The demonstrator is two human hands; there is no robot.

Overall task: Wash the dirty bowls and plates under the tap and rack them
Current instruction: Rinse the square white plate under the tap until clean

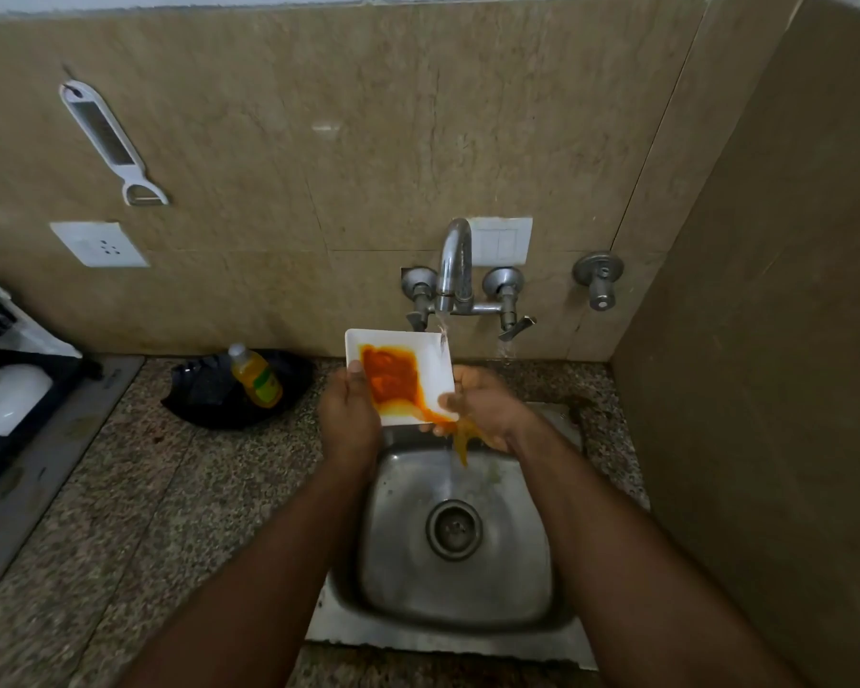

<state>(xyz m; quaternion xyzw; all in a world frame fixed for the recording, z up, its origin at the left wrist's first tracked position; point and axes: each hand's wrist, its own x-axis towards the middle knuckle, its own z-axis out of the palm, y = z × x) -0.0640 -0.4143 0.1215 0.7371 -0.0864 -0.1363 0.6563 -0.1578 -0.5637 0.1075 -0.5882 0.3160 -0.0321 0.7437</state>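
Beige marble-look wall tiles fill the upper frame, meeting a side wall at right in a corner. At upper left a white peeler hangs from a hook, with a white socket plate below it. A white switch plate sits at centre. A speckled granite counter spans the lower left. Light is dim and even.

speckled granite counter — steel sink set in, black plate with yellow bottle, dark rack at left
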